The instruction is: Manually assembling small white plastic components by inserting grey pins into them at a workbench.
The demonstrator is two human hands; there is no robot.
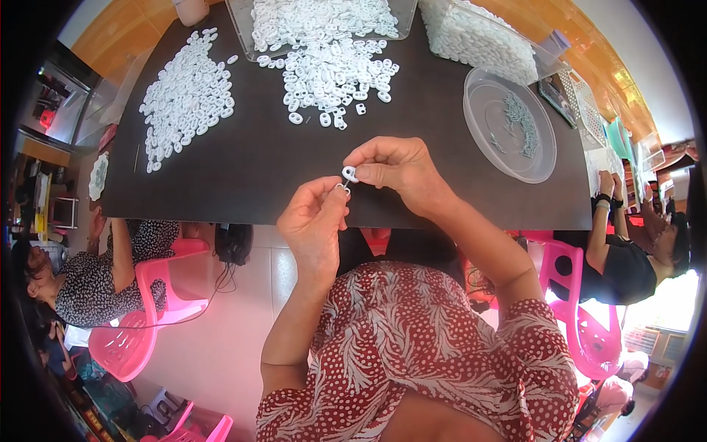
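- The left hand [313, 221] sits at the near edge of the dark table [243, 162], thumb and forefinger pressed together on a thin metal pin or spring [343, 187]; only its tip shows, so its exact shape is hard to tell. It looks stiff and springy, and small enough to slip, so a firm pinch low on its shank seems the safest hold.
- Just to the right, touching that metal tip, is a small white plastic ring piece [350, 174], held above the table edge between the two hands. It looks light, rigid and smooth (likely slippery between dry fingertips), best taken by its outer rim so the hole stays free.
- The right hand [394, 168] pinches this piece between thumb and forefinger, the other fingers curled in.
- Farther back, running left to right: a spread of like white pieces [188, 92], a heap spilling from a clear tray [328, 62], then a clear bin of white parts [479, 37].
- On the right lies a clear round dish [508, 125] with a few small grey metal parts inside (probably the same kind as the pin).
- Other people sit on pink chairs [147, 309] at both sides, their hands well apart from this work.
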